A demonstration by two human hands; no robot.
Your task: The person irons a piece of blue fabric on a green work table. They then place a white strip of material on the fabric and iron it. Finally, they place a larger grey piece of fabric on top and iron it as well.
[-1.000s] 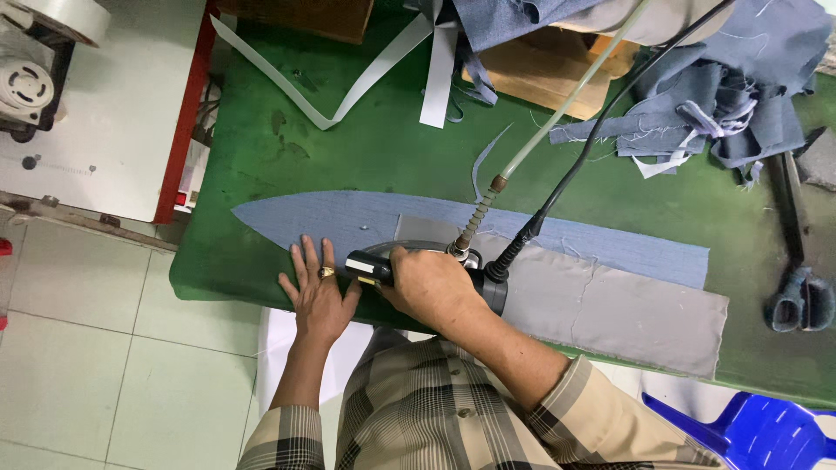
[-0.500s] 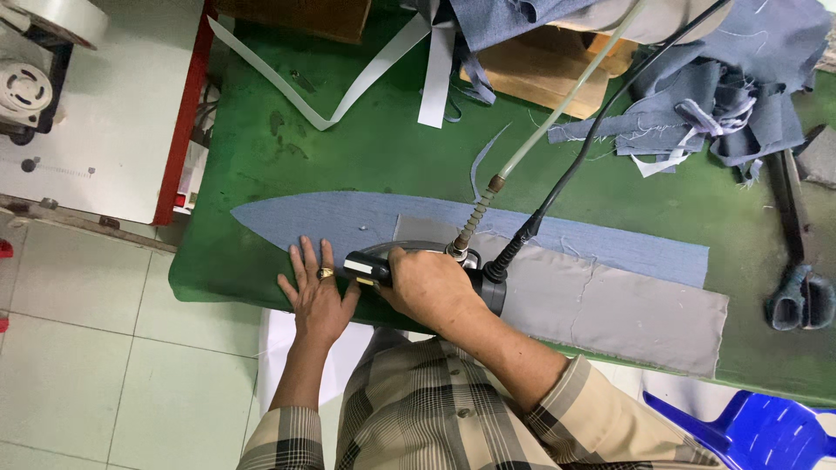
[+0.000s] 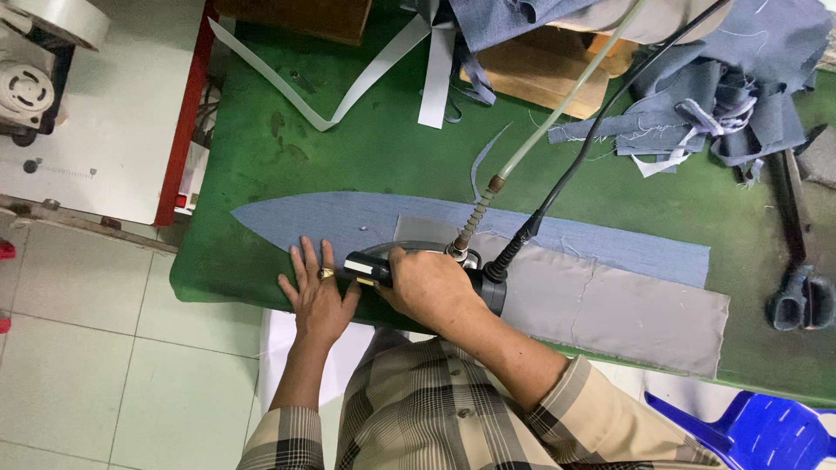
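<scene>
The right hand (image 3: 431,287) grips the iron (image 3: 418,265) tight, near the table's (image 3: 287,165) front edge. The left hand (image 3: 318,296) lies flat and open, keeping the blue cloth (image 3: 348,218) smooth.

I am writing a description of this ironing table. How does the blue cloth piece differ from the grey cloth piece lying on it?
The blue cloth piece is long and curves to a point at its left end; the grey cloth piece is nearly rectangular with square corners. The blue one lies underneath, directly on the green table; the grey one lies on top, along the near edge. The left hand presses the blue one only. Both lie flat.
</scene>
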